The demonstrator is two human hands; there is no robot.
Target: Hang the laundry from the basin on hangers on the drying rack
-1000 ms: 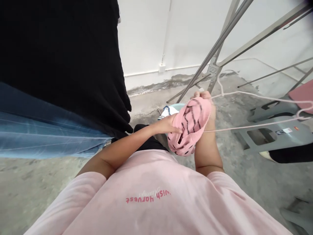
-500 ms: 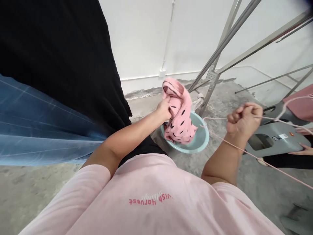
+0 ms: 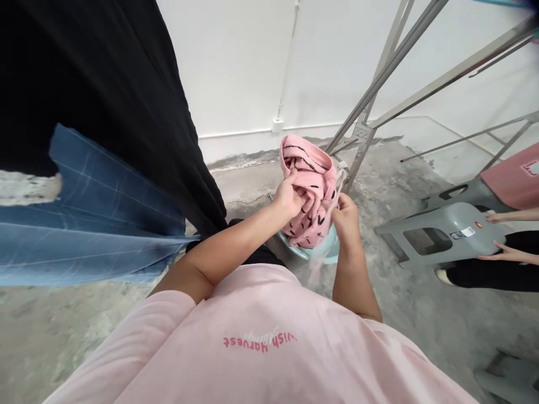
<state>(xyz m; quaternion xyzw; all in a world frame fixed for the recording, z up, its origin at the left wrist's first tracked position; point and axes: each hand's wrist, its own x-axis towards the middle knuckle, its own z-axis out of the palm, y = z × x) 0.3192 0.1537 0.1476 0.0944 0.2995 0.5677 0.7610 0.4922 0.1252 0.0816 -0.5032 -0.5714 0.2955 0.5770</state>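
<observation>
A pink garment (image 3: 314,205) with short black marks hangs bunched over the light-blue basin (image 3: 301,253), hiding most of it. My left hand (image 3: 290,196) grips the garment from its left side, the thumb lying on the cloth. Close by on the right, my right hand (image 3: 346,217) is closed on a thin pink cord (image 3: 339,184), which runs along the garment's edge. A blurred stretch of pale pink below my right hand is too smeared to make out.
Black cloth (image 3: 168,112) and blue cloth (image 3: 109,224) hang at the left. A metal frame (image 3: 362,132) stands at the back right. Farther right, another person's hands (image 3: 507,251) hold a grey plastic stool (image 3: 455,233). The floor is concrete.
My right hand has come left and in to the garment, and the cord stretched out to the right is now gathered beside it. The other person's stool has shifted left.
</observation>
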